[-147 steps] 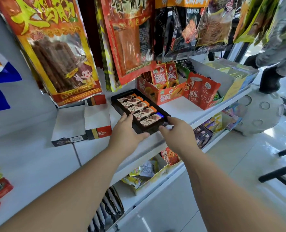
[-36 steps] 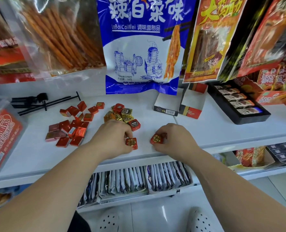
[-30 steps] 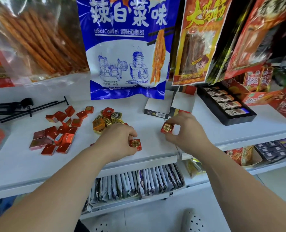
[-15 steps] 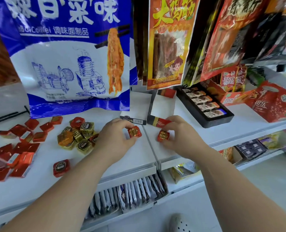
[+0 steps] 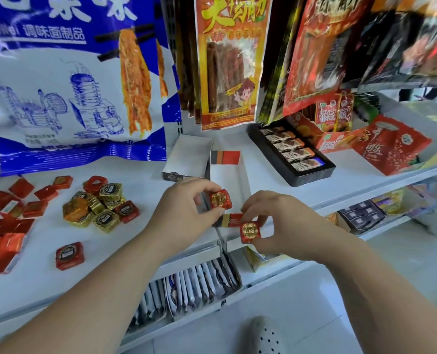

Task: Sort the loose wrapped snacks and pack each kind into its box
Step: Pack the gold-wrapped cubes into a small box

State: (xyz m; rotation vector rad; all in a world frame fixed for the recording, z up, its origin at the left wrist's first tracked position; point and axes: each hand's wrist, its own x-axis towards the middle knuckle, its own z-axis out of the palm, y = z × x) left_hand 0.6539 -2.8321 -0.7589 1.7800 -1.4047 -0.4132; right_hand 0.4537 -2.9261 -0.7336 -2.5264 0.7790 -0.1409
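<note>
Your left hand [image 5: 184, 213] pinches a red foil candy with a gold seal [image 5: 220, 199] between thumb and fingertips, over the near end of the open red-and-black box [image 5: 229, 180]. Your right hand [image 5: 284, 226] pinches a second gold-sealed red candy [image 5: 250, 231] the same way, just in front of the box's front flap and out over the front edge of the shelf [image 5: 33, 284].

That right-hand candy is the likelier loss. If the pinch slips there, nothing is under it but the lower shelf and the floor, so bring it over the box before you let go.

The box is narrow. Two hands going in together may bump, or nudge the light cardboard. Its near end sits at the shelf's front edge, so a push could tip it off.

The plain white box [image 5: 189, 157] stands right against it on the left, towards the back. A careless drop from the left hand could land in the wrong one.

Watch the kinds too. In the mixed heap [image 5: 97, 205] towards the left, and in the lone piece [image 5: 69, 255] near the front edge, some red candies carry a dark seal and are easily taken for these.
</note>
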